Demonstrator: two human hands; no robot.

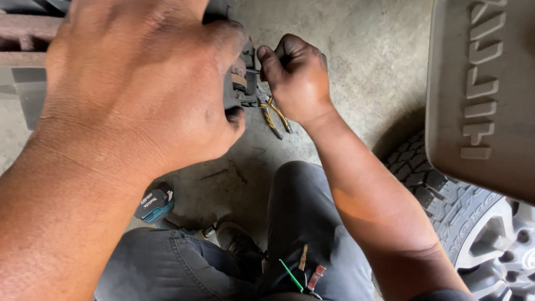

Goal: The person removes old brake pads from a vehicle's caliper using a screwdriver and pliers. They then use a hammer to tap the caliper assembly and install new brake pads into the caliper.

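Grey concrete floor (356,50) lies under me, a knobby tyre (429,189) just at my right. My left hand (139,95) wraps shut around the brake pad assembly (241,83), held up in front of me; my right hand (295,78) is fisted, thumb and finger pinching a thin metal pin (253,71) at the pad's edge. Yellow-handled pliers (274,117) lie on the floor below. Greasy fingers could slip, I judge, and the small pin could drop and roll away.
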